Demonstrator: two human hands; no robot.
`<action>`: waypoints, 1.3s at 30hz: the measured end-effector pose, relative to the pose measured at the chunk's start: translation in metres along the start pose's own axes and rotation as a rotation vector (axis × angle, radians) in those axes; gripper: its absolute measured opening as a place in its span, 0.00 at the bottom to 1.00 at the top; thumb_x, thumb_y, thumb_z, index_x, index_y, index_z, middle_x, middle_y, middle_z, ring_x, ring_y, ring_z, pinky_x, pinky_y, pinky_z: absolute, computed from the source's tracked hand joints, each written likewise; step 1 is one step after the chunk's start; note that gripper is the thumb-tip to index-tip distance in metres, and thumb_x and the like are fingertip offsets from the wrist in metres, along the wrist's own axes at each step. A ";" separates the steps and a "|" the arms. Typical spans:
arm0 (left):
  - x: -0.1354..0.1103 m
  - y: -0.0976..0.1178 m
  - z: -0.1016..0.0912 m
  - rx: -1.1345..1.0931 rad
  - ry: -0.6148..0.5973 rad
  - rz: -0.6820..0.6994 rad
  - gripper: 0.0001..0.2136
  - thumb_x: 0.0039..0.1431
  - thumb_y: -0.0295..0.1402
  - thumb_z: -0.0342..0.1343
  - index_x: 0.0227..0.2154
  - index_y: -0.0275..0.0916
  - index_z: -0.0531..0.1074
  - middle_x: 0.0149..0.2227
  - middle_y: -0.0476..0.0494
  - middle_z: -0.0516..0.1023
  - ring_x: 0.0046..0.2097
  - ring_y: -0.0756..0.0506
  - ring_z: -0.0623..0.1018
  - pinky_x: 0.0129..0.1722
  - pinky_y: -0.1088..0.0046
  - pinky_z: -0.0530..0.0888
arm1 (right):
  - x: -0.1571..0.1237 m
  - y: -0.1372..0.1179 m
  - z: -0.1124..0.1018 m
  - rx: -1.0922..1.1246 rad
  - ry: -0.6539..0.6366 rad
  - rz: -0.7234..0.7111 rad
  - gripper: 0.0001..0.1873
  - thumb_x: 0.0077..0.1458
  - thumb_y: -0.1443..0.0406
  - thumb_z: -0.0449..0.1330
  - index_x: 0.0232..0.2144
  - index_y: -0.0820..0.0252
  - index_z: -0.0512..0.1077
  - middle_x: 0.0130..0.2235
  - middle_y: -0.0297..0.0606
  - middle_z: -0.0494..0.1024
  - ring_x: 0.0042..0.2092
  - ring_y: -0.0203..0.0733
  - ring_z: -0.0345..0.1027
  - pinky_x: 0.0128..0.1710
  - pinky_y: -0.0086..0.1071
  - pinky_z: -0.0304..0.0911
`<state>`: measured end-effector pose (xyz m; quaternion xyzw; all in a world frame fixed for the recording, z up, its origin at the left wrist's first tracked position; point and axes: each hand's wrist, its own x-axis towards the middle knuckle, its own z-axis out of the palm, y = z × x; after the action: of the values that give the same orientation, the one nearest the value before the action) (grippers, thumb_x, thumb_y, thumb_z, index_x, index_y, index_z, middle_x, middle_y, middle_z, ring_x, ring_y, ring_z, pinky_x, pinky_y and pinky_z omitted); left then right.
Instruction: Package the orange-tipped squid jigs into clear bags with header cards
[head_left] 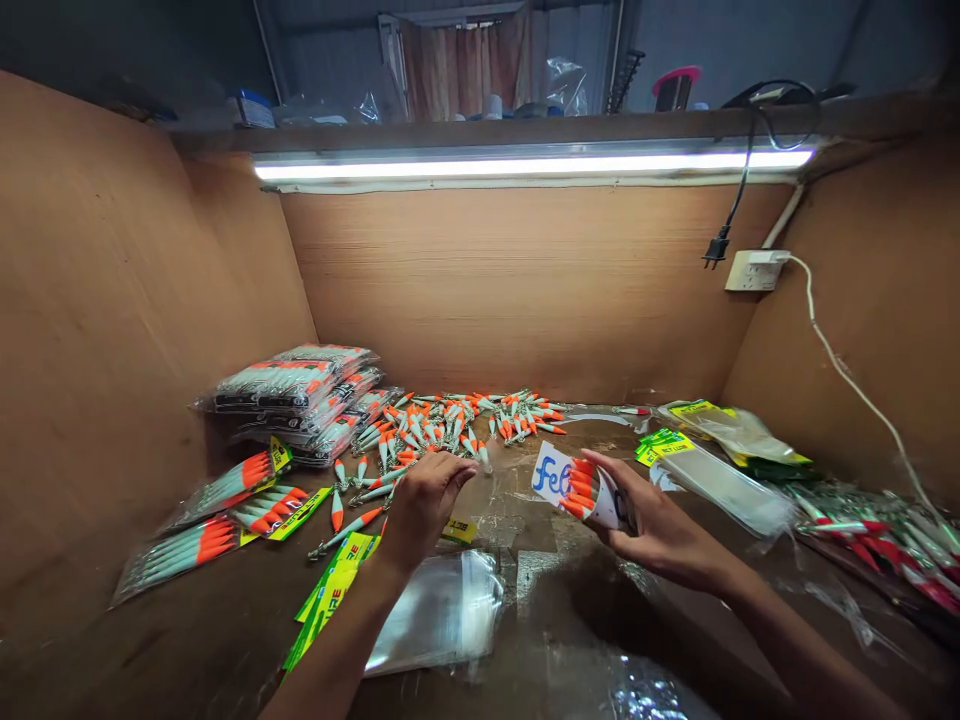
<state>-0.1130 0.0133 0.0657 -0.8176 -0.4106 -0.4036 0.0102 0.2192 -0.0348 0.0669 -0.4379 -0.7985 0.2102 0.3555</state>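
Note:
My right hand (pixel 645 510) grips a bunch of fishing lures (pixel 581 490) with orange tips, along with a white card (pixel 551 474) that carries blue lettering. The card curves around the lures. My left hand (pixel 431 495) is pinched closed in front of a loose pile of orange-and-white lures (pixel 450 420). At its fingertips is a pale, blurred lure (pixel 486 458). Under my left forearm lie yellow-green header cards (pixel 337 590) and a stack of clear plastic bags (pixel 439 610).
Packed lure bundles (pixel 300 390) are stacked at the back left, with bagged lures (pixel 187 550) in front. Clear bags (pixel 720 480) and red-and-white lures (pixel 885 550) lie on the right. A black plug (pixel 716 248) hangs near a wall socket (pixel 754 271) under the tube light (pixel 525 168).

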 end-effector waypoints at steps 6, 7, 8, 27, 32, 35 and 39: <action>0.005 -0.005 -0.009 -0.198 -0.217 -0.073 0.14 0.70 0.40 0.47 0.45 0.43 0.76 0.36 0.47 0.80 0.36 0.48 0.77 0.38 0.74 0.70 | 0.005 0.015 0.010 -0.098 0.071 0.009 0.45 0.46 0.72 0.58 0.66 0.57 0.52 0.64 0.46 0.62 0.62 0.54 0.59 0.62 0.48 0.56; 0.004 -0.006 -0.009 -0.185 -0.257 -0.070 0.15 0.70 0.40 0.47 0.45 0.42 0.77 0.35 0.47 0.79 0.36 0.48 0.76 0.37 0.74 0.70 | 0.004 0.015 0.011 -0.104 0.048 -0.004 0.45 0.45 0.72 0.57 0.67 0.56 0.52 0.64 0.46 0.63 0.62 0.53 0.60 0.62 0.48 0.56; 0.004 -0.006 -0.007 -0.172 -0.301 -0.065 0.15 0.70 0.41 0.47 0.44 0.42 0.77 0.34 0.47 0.79 0.35 0.48 0.76 0.37 0.74 0.69 | 0.003 0.014 0.012 -0.107 0.022 -0.022 0.46 0.45 0.73 0.57 0.66 0.56 0.52 0.64 0.46 0.63 0.61 0.53 0.60 0.61 0.48 0.56; -0.010 -0.010 0.021 -0.233 -0.730 -0.204 0.24 0.68 0.48 0.43 0.36 0.37 0.79 0.30 0.47 0.78 0.30 0.48 0.72 0.30 0.76 0.63 | -0.006 0.009 0.028 -0.351 -0.227 -0.167 0.49 0.36 0.75 0.55 0.64 0.51 0.57 0.62 0.41 0.65 0.59 0.55 0.57 0.63 0.53 0.45; -0.013 -0.007 0.025 -0.236 -0.694 -0.238 0.17 0.66 0.44 0.48 0.45 0.43 0.79 0.42 0.45 0.83 0.40 0.44 0.78 0.38 0.74 0.68 | -0.006 0.006 0.026 -0.292 -0.285 -0.201 0.51 0.35 0.75 0.55 0.65 0.51 0.57 0.63 0.40 0.64 0.61 0.54 0.55 0.65 0.54 0.41; -0.015 -0.008 0.027 -0.205 -0.676 -0.237 0.16 0.65 0.43 0.49 0.45 0.44 0.79 0.43 0.43 0.83 0.43 0.43 0.79 0.41 0.73 0.69 | -0.005 0.005 0.022 -0.269 -0.288 -0.196 0.51 0.34 0.76 0.54 0.64 0.52 0.57 0.63 0.40 0.64 0.61 0.54 0.55 0.63 0.53 0.46; -0.016 -0.007 0.028 -0.217 -0.697 -0.209 0.16 0.66 0.41 0.49 0.47 0.44 0.78 0.45 0.42 0.82 0.44 0.43 0.79 0.43 0.72 0.69 | -0.006 0.004 0.022 -0.234 -0.298 -0.205 0.50 0.35 0.76 0.55 0.64 0.51 0.57 0.63 0.40 0.63 0.61 0.54 0.54 0.63 0.53 0.47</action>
<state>-0.1046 0.0175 0.0339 -0.8558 -0.4257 -0.1413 -0.2577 0.2073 -0.0385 0.0477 -0.3568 -0.9016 0.1410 0.1999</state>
